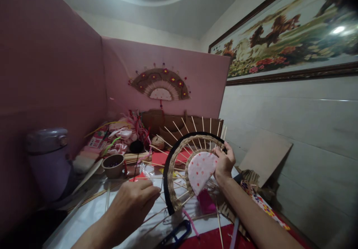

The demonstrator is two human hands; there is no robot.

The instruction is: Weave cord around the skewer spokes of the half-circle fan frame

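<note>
My right hand (225, 163) grips the right end of a half-round fan frame (179, 155) made of thin wooden sticks. Woven through the sticks are bands of tan twine, with a black yarn band along the outer edge. At its centre sits a white half-disc (201, 168) with red dots. The stick tips fan out beyond the black band. Left of the frame, my left hand (137, 200) is closed in a pinch on a thin black yarn strand near the black band's lower end. A black yarn ball (136, 146) lies behind, a dark strand hanging down from it.
A finished-looking fan (160, 84) hangs on the pink board. Around the table are a brown cup (113, 166), a purple lidded container (50, 163), a twine ball (157, 143), a pile of pink craft material (120, 131) and dark blue-handled scissors (179, 232). Cardboard (265, 159) leans at the right wall.
</note>
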